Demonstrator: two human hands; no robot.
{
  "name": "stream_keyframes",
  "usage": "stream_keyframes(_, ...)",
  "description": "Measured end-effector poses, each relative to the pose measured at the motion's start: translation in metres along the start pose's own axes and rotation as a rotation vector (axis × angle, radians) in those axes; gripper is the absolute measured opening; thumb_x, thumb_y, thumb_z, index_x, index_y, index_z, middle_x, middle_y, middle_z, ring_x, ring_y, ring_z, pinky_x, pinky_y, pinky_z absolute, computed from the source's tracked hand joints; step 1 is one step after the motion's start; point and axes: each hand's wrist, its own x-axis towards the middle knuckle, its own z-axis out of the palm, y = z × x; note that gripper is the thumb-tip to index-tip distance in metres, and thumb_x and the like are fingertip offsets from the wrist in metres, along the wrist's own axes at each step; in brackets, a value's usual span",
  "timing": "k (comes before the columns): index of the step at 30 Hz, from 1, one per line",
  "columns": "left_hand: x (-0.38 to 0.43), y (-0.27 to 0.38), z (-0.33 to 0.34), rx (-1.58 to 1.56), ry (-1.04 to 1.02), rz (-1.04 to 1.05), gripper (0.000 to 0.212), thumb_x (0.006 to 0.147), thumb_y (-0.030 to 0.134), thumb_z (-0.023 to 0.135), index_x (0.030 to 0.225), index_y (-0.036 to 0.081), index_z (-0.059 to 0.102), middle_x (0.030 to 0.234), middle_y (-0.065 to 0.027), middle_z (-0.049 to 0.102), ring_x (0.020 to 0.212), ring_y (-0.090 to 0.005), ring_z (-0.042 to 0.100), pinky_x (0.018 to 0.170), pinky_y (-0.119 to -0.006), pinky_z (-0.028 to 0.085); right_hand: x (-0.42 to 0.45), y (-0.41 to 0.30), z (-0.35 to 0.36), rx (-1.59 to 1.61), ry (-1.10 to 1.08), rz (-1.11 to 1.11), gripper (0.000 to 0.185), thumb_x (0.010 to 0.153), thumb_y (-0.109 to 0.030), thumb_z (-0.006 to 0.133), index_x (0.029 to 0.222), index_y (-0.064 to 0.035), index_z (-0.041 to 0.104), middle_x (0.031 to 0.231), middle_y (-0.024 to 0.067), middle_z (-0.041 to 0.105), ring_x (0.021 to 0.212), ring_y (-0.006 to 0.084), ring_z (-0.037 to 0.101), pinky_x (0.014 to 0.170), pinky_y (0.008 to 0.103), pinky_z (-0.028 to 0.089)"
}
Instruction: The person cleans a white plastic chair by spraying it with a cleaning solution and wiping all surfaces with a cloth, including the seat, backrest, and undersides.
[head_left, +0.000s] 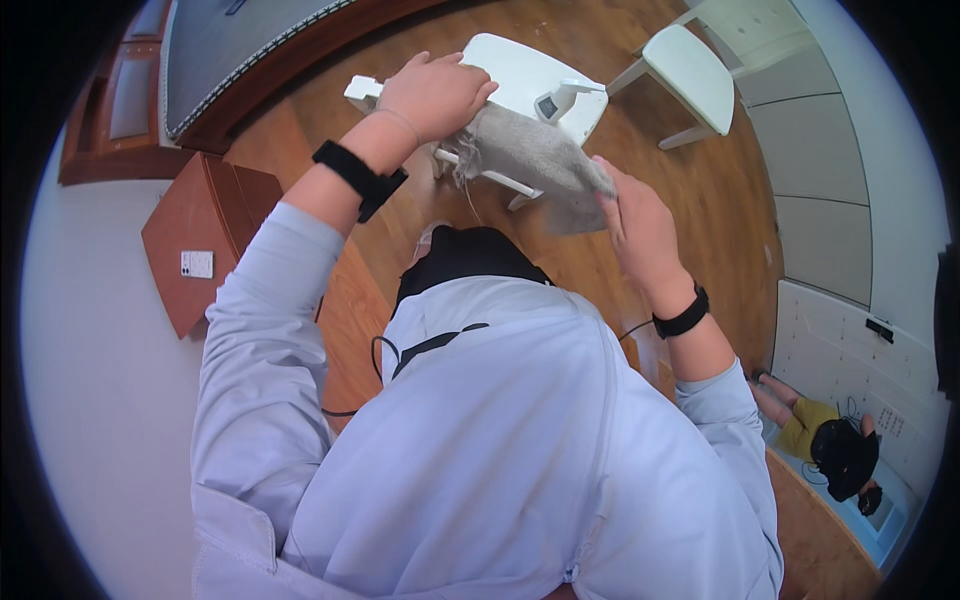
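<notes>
A grey, frayed cloth (532, 146) stretches between my two hands over the near side of a white chair (506, 64). My left hand (439, 94) holds the cloth's left end by the chair's white frame end (364, 90); its fingertips are partly hidden. At the right end, my right hand (641, 221) pinches the cloth's edge between thumb and fingers. Part of the cloth hangs below and looks blurred. On the chair seat stands a white spray bottle (551, 105) with a dark label, just beyond the cloth.
A second white chair (690, 75) stands at the upper right on the wooden floor (720, 195). A reddish-brown cabinet (184, 225) at left bears a white phone (196, 264). Dark-cushioned wooden furniture (217, 60) is upper left. Another person (832, 450) is at lower right.
</notes>
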Motion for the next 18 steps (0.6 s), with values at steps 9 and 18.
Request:
stream_keyframes(9,-0.002,0.088,0.030,-0.122,0.528,-0.289,0.029,0.088,0.032,0.042,0.087,0.019,0.069,0.094,0.0008,0.067,0.094,-0.0182,0.060,0.094,-0.045,0.034,0.049,-0.042,0.028,-0.094,0.044,0.100,0.027,0.092,-0.028,0.042,0.100,-0.0079,0.059,0.089,0.0143,0.063,0.079,0.0346,0.060,0.067,0.0441,0.047)
stream_keyframes(18,-0.036,0.097,0.039,-0.362,0.600,0.088,0.060,0.080,0.049,0.055,0.133,0.025,0.040,0.138,-0.0048,0.039,0.131,-0.0263,0.032,0.107,-0.051,0.020,0.011,-0.040,0.012,-0.364,0.169,-0.035,0.047,0.083,-0.009,0.053,0.129,-0.0086,0.045,0.132,0.0125,0.044,0.125,0.0309,0.038,0.102,0.0488,0.027)
